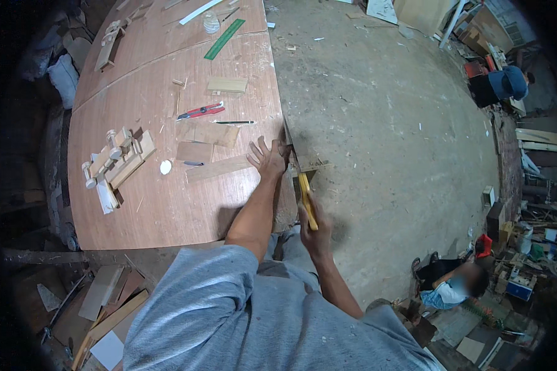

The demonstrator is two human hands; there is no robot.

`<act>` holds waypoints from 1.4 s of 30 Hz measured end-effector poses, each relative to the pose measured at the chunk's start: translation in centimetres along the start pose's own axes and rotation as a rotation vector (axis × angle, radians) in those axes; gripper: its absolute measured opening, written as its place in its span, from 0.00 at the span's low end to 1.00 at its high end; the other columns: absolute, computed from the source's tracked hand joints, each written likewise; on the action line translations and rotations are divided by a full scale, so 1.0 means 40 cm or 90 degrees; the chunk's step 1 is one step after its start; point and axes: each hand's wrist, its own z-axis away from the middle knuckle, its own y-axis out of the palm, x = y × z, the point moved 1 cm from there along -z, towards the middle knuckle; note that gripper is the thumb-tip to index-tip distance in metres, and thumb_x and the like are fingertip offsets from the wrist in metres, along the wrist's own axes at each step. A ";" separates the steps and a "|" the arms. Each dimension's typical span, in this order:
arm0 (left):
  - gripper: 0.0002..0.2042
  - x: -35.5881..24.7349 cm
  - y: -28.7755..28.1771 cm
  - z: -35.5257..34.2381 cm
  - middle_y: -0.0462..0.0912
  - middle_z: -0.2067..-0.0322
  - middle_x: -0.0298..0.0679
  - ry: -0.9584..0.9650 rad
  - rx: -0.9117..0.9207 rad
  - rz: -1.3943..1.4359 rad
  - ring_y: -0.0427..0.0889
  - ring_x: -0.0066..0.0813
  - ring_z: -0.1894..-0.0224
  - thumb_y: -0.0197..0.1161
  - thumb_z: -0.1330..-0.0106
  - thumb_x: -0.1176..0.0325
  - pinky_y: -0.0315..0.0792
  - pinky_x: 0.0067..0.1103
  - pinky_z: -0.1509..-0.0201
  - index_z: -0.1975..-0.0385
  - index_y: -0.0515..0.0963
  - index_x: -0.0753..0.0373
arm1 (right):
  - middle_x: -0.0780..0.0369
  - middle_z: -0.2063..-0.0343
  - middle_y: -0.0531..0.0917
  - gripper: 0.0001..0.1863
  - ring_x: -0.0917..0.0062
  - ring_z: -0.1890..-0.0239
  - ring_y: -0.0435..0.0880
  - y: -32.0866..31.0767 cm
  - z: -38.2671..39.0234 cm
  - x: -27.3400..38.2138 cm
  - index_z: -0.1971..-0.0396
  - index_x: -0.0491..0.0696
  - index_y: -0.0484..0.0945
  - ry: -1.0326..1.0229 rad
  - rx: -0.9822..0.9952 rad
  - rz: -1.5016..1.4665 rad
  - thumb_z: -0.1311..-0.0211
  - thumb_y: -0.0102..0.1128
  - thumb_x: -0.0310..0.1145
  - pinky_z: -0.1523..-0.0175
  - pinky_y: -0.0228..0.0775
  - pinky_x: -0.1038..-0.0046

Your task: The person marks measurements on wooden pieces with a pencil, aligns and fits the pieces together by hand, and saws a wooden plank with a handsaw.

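My right hand [315, 227] is closed round the yellow handle of a hand saw [304, 188], just beyond the table's right edge. Its narrow dark blade points away from me along that edge. My left hand [268, 161] lies with spread fingers at the edge, pressing on a thin wooden strip [220, 169]. What looks like the strip's end juts out over the floor beside the blade. Near my left fingers are a black pencil [235, 122], a red utility knife [202, 111], thin wood pieces [207, 132] and a dark blue pen [193, 164].
On the wooden table [167, 216] stands a small wooden assembly [120, 157] at left. Farther off lie a green ruler [224, 39], a clear jar [211, 23] and a wood block [227, 85]. One person [455, 287] sits at lower right; another [504, 85] bends at far right.
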 end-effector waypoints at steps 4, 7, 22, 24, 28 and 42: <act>0.18 -0.018 -0.010 0.012 0.45 0.30 0.48 0.030 0.019 -0.015 0.33 0.62 0.28 0.52 0.34 0.60 0.28 0.61 0.33 0.44 0.67 0.41 | 0.44 0.59 0.82 0.22 0.60 0.62 0.87 -0.003 -0.033 0.032 0.43 0.41 0.71 0.010 -0.031 -0.005 0.36 0.59 0.30 0.61 0.77 0.67; 0.15 -0.006 0.008 -0.013 0.44 0.31 0.47 0.063 -0.035 0.013 0.34 0.63 0.28 0.48 0.32 0.55 0.28 0.62 0.34 0.45 0.67 0.39 | 0.43 0.58 0.81 0.22 0.59 0.60 0.86 0.023 -0.098 0.022 0.43 0.40 0.71 0.037 -0.008 0.001 0.36 0.59 0.30 0.60 0.77 0.66; 0.20 0.038 0.010 -0.002 0.44 0.30 0.47 0.030 -0.007 -0.039 0.32 0.61 0.27 0.48 0.32 0.60 0.26 0.60 0.33 0.39 0.64 0.41 | 0.42 0.60 0.81 0.18 0.56 0.60 0.85 0.005 -0.061 0.067 0.47 0.39 0.72 0.007 -0.006 -0.033 0.35 0.58 0.29 0.60 0.77 0.67; 0.20 0.006 0.016 -0.006 0.43 0.29 0.47 0.047 0.011 -0.016 0.30 0.61 0.27 0.47 0.32 0.60 0.25 0.60 0.33 0.39 0.63 0.42 | 0.44 0.59 0.82 0.18 0.65 0.54 0.84 0.011 -0.145 0.060 0.48 0.39 0.75 0.132 0.014 -0.045 0.35 0.58 0.30 0.52 0.74 0.69; 0.20 0.000 0.026 0.008 0.43 0.30 0.48 0.036 0.048 -0.001 0.31 0.63 0.28 0.48 0.32 0.60 0.27 0.61 0.34 0.40 0.63 0.41 | 0.46 0.60 0.83 0.17 0.64 0.59 0.86 0.015 -0.115 0.030 0.50 0.39 0.75 0.095 -0.019 -0.005 0.36 0.59 0.31 0.57 0.76 0.68; 0.17 0.006 -0.008 -0.004 0.44 0.31 0.50 0.032 0.023 -0.038 0.33 0.64 0.28 0.48 0.31 0.59 0.28 0.61 0.34 0.43 0.66 0.44 | 0.43 0.59 0.81 0.23 0.59 0.62 0.86 -0.042 -0.026 0.103 0.42 0.38 0.68 0.069 0.044 -0.032 0.33 0.56 0.33 0.59 0.75 0.68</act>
